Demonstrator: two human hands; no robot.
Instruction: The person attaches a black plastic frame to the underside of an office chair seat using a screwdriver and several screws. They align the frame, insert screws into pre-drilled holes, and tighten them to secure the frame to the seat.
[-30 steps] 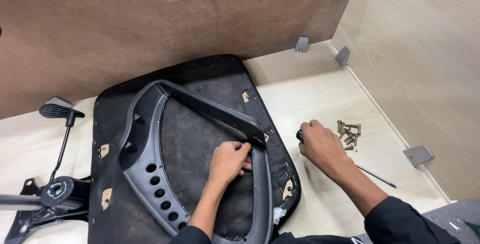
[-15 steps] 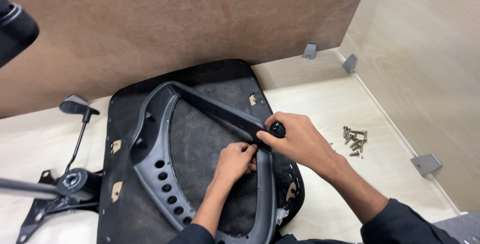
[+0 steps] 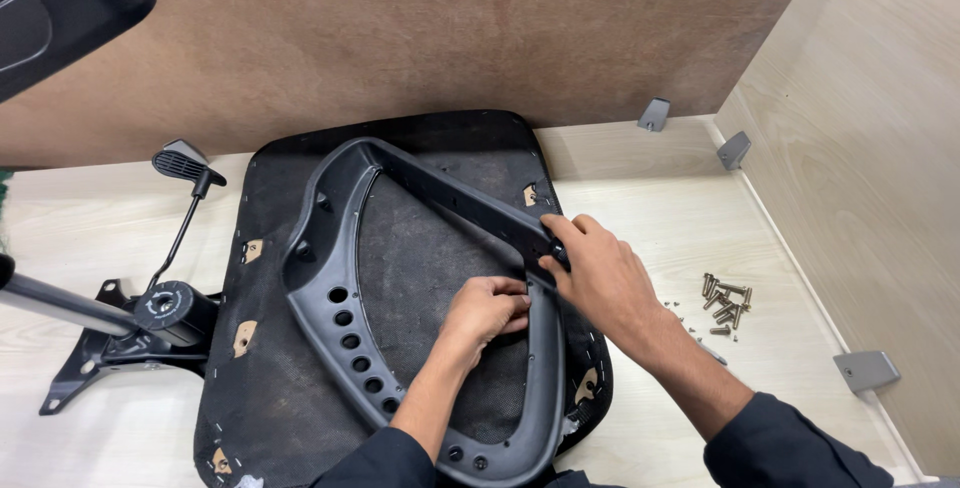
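Your left hand (image 3: pixel 487 310) curls its fingers around the inner rail of the black plastic frame (image 3: pixel 345 293) lying on the upturned seat cushion (image 3: pixel 262 388), your right hand (image 3: pixel 597 273) pinching its corner—judge it stiff, light, slightly slick—so grip the rails, not the holes.

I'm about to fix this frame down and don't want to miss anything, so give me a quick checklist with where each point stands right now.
1. Black triangular plastic frame lies flat on the upturned black fabric seat base: ok.
2. Left hand steadies the frame's inner edge: ok.
3. Right hand rests at the frame's right corner: ok.
4. Fastener seated in that corner: cannot tell, the fingers hide it.
5. Pile of silver metal bolts lies close by on the pale wooden surface: ok.
6. Tool for tightening in hand: cannot tell.
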